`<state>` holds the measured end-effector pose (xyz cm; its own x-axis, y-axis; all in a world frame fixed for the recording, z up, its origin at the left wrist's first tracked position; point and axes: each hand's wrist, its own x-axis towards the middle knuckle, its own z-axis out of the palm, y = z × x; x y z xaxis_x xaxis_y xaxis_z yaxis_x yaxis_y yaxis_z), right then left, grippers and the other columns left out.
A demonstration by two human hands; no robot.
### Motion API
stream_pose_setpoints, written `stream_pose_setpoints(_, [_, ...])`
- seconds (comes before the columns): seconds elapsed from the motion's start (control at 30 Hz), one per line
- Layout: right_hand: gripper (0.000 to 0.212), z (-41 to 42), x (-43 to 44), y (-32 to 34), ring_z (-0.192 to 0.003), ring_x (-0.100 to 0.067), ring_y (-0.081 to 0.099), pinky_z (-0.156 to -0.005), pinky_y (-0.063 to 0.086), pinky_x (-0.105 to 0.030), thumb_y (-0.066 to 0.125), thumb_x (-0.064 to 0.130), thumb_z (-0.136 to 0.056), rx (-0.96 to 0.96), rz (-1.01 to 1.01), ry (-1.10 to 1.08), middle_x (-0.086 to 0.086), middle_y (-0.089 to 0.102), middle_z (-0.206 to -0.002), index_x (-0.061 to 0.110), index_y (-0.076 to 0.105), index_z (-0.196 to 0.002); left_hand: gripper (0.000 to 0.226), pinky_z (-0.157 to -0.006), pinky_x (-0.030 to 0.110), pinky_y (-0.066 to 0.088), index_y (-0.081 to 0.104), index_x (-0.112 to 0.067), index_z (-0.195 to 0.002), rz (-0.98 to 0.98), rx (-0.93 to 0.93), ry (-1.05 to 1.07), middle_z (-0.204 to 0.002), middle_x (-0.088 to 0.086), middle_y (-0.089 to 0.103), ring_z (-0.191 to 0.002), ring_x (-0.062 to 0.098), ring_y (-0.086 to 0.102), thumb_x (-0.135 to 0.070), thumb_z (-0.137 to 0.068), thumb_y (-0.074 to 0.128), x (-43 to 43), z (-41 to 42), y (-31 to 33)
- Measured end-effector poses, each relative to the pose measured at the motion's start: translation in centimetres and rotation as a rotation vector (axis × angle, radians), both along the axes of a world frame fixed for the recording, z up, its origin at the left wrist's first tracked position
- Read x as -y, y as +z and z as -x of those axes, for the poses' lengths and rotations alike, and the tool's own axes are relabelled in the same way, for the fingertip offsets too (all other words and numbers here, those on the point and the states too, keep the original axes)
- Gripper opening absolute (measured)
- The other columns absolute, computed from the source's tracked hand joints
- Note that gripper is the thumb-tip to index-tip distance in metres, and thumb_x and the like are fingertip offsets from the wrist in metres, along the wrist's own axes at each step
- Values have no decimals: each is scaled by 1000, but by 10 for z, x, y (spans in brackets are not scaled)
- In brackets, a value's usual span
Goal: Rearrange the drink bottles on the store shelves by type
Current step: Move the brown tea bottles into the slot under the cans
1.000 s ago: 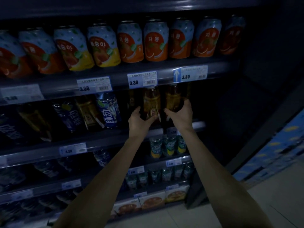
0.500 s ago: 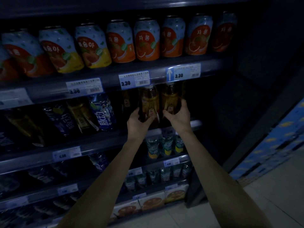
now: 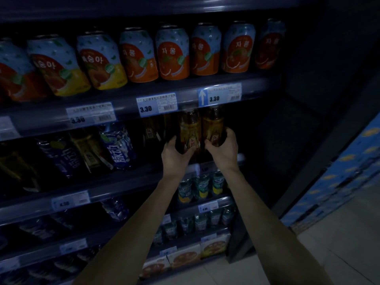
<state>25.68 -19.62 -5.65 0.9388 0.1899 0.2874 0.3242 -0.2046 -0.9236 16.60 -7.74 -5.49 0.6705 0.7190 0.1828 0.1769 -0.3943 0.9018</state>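
Two amber bottles with gold labels stand side by side on the second shelf (image 3: 123, 175), under the 3.30 price tags. My left hand (image 3: 174, 155) grips the lower part of the left amber bottle (image 3: 189, 130). My right hand (image 3: 223, 148) wraps the lower part of the right amber bottle (image 3: 212, 124). A third amber bottle (image 3: 150, 130) stands just left of them, further back. Further left on that shelf lean a blue-labelled bottle (image 3: 118, 147), another amber bottle (image 3: 88, 149) and a dark blue bottle (image 3: 61, 155).
The top shelf (image 3: 257, 83) carries a row of orange and yellow fruit-drink cans (image 3: 171, 52). Green-labelled bottles (image 3: 200, 186) fill the shelves below my hands, with boxed goods (image 3: 185, 258) at the bottom. Blue cartons (image 3: 339, 171) are stacked at the right beside pale floor tiles.
Both hands have stayed on the two amber bottles; the bottles now stand closer together, and my view has shifted slightly.
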Motion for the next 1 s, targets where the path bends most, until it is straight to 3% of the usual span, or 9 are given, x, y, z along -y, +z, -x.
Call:
stream_pose_setpoints(0.27, [55, -20, 28, 1, -103, -13, 60, -89, 50, -28, 77, 25, -77, -6, 8, -16, -4, 63, -113, 11, 55, -124, 83, -104, 33, 41, 39, -7, -142, 10, 15, -69, -137, 15, 50, -126, 22, 46, -36, -75, 79, 24, -21, 3])
stream_pose_setpoints(0.37, [35, -28, 36, 1, -86, 7, 61, -71, 46, -9, 77, 22, -76, -10, -8, -24, 10, 65, -93, 22, 58, -105, 85, -105, 39, 42, 37, -6, -142, 2, 0, -80, -139, 17, 47, -128, 25, 45, -36, -75, 79, 33, -29, 6])
stream_pose_setpoints(0.5, [40, -29, 42, 2, -78, 32, 47, -60, 34, 7, 77, 22, -77, 1, -19, -29, 29, 53, -86, 31, 50, -105, 86, -105, 40, 42, 35, -6, -143, 0, -2, -70, -141, 17, 45, -128, 25, 45, -35, -76, 79, 39, -34, 6])
stream_pose_setpoints(0.67, [40, -30, 45, 0, -81, 32, 47, -60, 34, 7, 77, 26, -77, -10, -26, -21, 31, 54, -84, 35, 51, -106, 86, -104, 42, 42, 35, -6, -143, -5, -7, -69, -141, 17, 44, -128, 25, 45, -36, -76, 79, 39, -35, 6])
stream_pose_setpoints(0.9, [40, -31, 45, -2, -81, 34, 45, -61, 34, 7, 75, 24, -80, -15, -2, -6, 30, 53, -88, 27, 54, -113, 86, -107, 41, 39, 32, -7, -145, 45, 6, -70, -143, 15, 42, -131, 24, 40, -34, -77, 78, 44, -33, 7])
stream_pose_setpoints(1.0, [61, -24, 45, -3, -101, 22, 48, -84, 37, -1, 75, 28, -81, -42, -2, -36, 17, 57, -114, 19, 48, -134, 85, -106, 35, 39, 33, -6, -144, 75, 16, -79, -143, 14, 42, -131, 22, 41, -33, -77, 78, 44, -30, 9])
